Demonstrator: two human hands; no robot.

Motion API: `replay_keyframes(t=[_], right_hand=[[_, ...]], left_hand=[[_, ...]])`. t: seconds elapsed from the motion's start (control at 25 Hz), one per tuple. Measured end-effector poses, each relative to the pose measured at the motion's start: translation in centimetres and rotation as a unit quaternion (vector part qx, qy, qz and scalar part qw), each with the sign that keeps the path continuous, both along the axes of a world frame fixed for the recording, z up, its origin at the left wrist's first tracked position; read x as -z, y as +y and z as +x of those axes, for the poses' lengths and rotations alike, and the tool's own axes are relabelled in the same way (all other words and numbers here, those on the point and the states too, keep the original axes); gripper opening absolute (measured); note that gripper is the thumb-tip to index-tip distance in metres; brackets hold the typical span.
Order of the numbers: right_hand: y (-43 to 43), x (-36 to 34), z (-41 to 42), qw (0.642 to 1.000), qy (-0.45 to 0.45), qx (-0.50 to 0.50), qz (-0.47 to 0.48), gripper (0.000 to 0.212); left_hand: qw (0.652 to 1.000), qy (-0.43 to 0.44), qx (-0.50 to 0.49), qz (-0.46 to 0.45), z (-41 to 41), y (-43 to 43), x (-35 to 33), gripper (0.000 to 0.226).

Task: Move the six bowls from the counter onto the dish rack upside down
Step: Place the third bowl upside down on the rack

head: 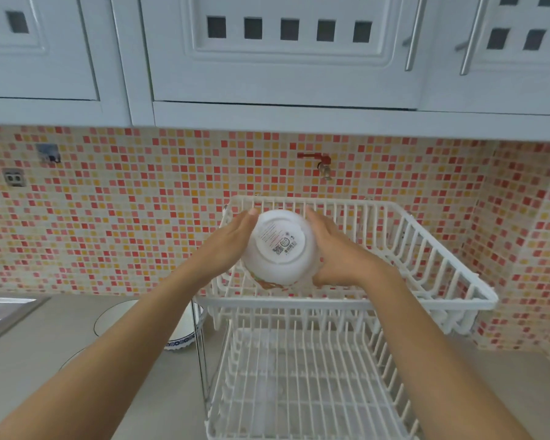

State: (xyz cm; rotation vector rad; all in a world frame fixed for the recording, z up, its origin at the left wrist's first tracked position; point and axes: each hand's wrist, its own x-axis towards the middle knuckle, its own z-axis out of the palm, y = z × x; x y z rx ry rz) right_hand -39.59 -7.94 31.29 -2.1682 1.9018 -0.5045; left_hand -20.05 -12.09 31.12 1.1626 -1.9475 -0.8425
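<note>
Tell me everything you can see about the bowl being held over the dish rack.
The bowl is white and glossy, ceramic by its look, with a round foot ring and printed labels, including a small code square, on its base. A strip of orange-red pattern shows along its lower edge. It is upside down, base tilted toward the camera, over the left end of the dish rack's upper tier. The left hand and the right hand grip its two sides. Whether its rim touches the wires cannot be told.
</note>
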Motion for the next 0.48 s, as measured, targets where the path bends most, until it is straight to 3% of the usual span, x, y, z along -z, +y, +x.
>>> replay_keyframes(t=[0.12, 0.24, 0.36, 0.48], right_hand=[[0.0, -1.4, -0.5, 0.999, -0.011, 0.027, -0.015, 0.111], [0.1, -2.8, 1.4, 0.991, -0.067, 0.027, -0.116, 0.093], [0.0, -3.3, 7.3, 0.970, -0.125, -0.016, -0.206, 0.066], [-1.1, -2.5, 14.8, 0.951, -0.199, -0.072, -0.224, 0.066]], left_hand=[[0.999, 0.034, -0.022, -0.029, 0.9, 0.0, -1.0, 0.066], [0.993, 0.076, -0.066, -0.064, 2.8, -1.0, -2.3, 0.065], [0.984, 0.115, -0.114, -0.069, 6.0, -2.3, -2.1, 0.062], [0.980, 0.109, -0.158, -0.061, 10.6, -3.4, -0.8, 0.062]])
